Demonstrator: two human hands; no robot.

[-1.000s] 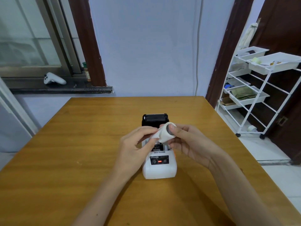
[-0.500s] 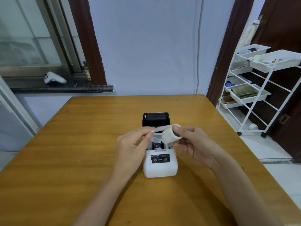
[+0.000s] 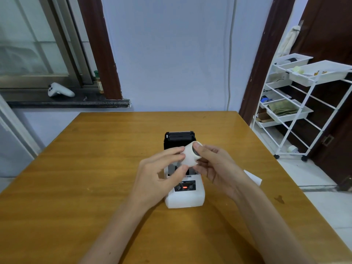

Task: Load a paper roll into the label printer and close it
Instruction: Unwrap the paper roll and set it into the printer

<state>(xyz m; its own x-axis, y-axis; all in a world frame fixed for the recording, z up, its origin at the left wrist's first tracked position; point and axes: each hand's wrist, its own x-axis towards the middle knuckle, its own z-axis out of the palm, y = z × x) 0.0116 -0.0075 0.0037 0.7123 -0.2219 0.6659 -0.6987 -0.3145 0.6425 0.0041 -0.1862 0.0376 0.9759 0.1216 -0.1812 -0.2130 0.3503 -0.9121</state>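
Both hands are up over the label printer (image 3: 185,195) on the tabletop (image 3: 80,187), lid swung open at the back. My right hand (image 3: 215,168) has its grip closed around the paper roll (image 3: 191,154), hovering just above the open bay. The loose strip my left hand (image 3: 162,173) had pulled out sideways half a second ago is gone; those fingertips now pinch back against the roll's face. I read that as the free end sorted, roll ready to drop in.

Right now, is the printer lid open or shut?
Open. The black lid stands raised behind the white printer, and the paper roll is outside, held in both hands.
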